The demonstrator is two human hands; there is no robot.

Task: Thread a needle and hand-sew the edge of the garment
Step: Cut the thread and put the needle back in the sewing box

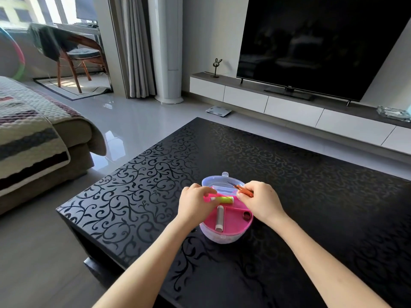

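1. Nearest you on the black table [311, 196], one sewing box [222, 237] is sitting with its one pink tray [235, 221] showing. Be working low over it, so that anything slipping is falling back into the tray.
2. One grey tube [219, 217] is lying in the tray's near-left compartment, and one small dark ring [246, 214] is sitting in the right compartment. The tube is probably holding the needles, since no bare needle is showing.
3. Your left hand [195, 205] is curling its fingers round the left end of the one yellow-green spool [223, 199], which is lying across the far part of the tray. Be lifting it straight up and finding the loose thread end before pulling any length.
4. Your right hand [260, 201] is pinching the one pair of orange snips [244, 190], with the tips pointing away from you over the box. Be keeping those tips turned away from your left fingers, which are working just beside them.
5. One clear lid [219, 181] is lying open behind the tray.
6. No garment is showing anywhere, so you are probably gathering supplies and the sewing is not yet starting.
7. Farther off, one television [322, 45] is standing on one low cabinet [244, 98].
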